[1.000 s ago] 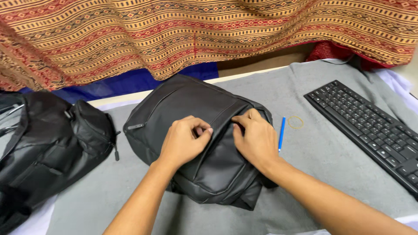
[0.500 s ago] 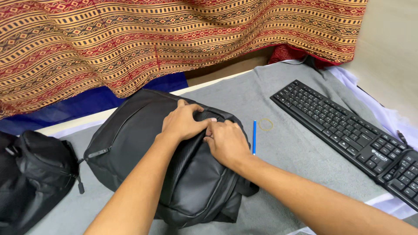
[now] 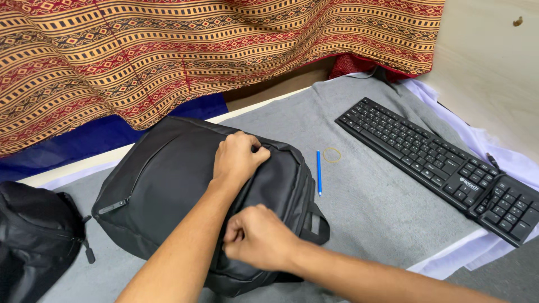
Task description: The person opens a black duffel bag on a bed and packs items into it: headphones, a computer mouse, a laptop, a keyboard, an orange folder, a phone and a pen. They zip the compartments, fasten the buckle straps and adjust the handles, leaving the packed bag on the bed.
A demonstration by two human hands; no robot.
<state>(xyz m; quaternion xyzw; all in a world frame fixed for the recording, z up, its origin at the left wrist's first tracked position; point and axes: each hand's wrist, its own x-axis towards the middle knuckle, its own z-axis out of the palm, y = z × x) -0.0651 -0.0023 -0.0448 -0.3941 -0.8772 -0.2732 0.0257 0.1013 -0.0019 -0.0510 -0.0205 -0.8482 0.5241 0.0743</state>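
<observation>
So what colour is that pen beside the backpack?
Blue; the pen shows clearly in the head view.

— Where does the backpack [image 3: 168, 191] lie?
— On the cloth-covered table [image 3: 370, 207], centre-left. The left hand [image 3: 238, 160] rests on its upper part, the right hand [image 3: 259, 238] on its near edge at six o'clock.
— And around it?
— A second bag [image 3: 33, 241] at nine o'clock, a pen [image 3: 319, 172] just beside it at three, a rubber band [image 3: 332, 155] beyond the pen, a keyboard [image 3: 443, 165] further toward three. A hanging cloth [image 3: 196, 50] lies at twelve.
</observation>
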